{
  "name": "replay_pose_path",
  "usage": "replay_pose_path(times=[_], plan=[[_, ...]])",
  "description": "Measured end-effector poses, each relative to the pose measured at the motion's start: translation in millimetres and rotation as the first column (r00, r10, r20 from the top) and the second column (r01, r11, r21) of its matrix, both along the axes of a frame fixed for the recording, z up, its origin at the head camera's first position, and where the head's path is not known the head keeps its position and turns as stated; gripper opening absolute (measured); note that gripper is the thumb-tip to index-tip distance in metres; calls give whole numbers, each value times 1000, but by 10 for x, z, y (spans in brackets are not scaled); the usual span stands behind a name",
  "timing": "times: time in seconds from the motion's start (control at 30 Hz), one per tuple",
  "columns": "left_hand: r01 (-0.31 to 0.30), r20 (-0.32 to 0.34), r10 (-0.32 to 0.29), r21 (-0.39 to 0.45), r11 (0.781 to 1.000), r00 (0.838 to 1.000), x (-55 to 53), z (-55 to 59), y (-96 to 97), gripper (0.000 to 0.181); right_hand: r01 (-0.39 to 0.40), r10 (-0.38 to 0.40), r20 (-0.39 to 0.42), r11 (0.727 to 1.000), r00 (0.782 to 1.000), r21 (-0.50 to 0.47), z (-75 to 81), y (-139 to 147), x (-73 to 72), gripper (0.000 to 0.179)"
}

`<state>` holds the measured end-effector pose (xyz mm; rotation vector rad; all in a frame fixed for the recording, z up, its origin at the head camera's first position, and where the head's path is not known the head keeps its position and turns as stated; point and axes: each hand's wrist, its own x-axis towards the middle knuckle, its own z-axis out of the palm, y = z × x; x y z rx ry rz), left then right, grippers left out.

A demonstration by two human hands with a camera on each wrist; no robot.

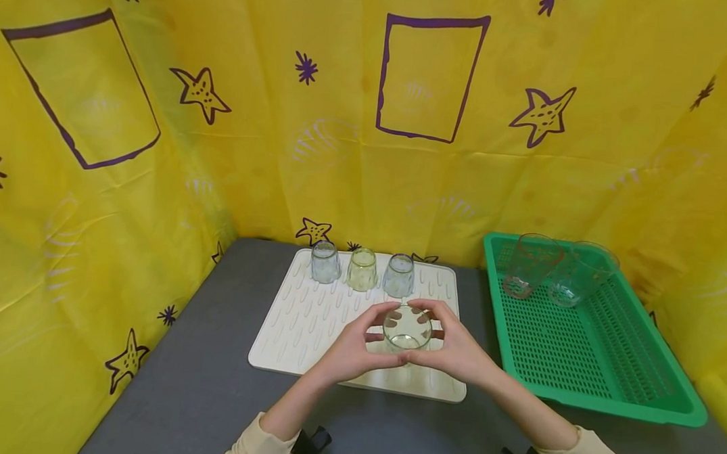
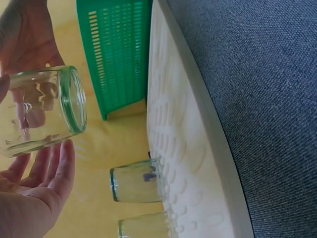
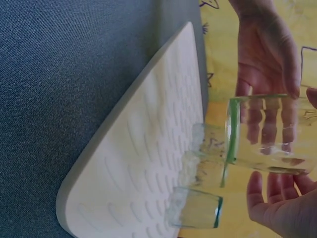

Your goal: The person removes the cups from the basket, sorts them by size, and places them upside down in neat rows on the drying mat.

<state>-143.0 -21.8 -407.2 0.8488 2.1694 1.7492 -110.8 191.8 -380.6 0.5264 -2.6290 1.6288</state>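
Note:
Between my two hands, a clear drinking glass with a faint green tint is held over the front part of a white ridged drying mat. My left hand grips its left side, thumb toward me and fingers round the far side. On the opposite side my right hand holds it the same way, and the thumbs meet at the near side. The left wrist view shows the thick green-edged end of the glass facing the mat. At the mat's back edge stand a bluish glass, a yellowish glass and another bluish glass in a row.
A green perforated basket stands on the right, holding a tall reddish glass and a clear glass leaning at its back. The dark grey table meets a yellow patterned cloth behind and at the sides.

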Motion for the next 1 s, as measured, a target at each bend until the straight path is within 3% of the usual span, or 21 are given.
replay_pose_path(times=[0.23,0.37,0.47,0.6,0.8,0.9,1.0], plan=[[-11,48,10,26,1000,999,14,-24,-14,71,-10,10,10,1000,1000,-13,-8,4,29,77],[-23,99,12,113,993,995,14,-49,-22,70,-29,29,-1,998,1000,-63,-42,32,48,78],[-41,157,4,234,971,988,4,-59,-18,71,-33,32,-13,996,999,-84,-87,49,52,76],[-52,223,-35,373,926,974,10,-51,0,73,-13,13,7,996,1000,-86,-141,43,54,74],[-31,247,-98,473,881,964,38,-60,45,74,11,-7,32,994,999,-112,-151,14,55,72],[-28,255,-109,482,876,961,50,-63,54,75,12,-9,29,993,1000,-119,-138,15,52,70],[-13,265,-124,464,886,956,53,-62,46,77,19,-17,21,996,1000,-88,-127,33,50,68]])
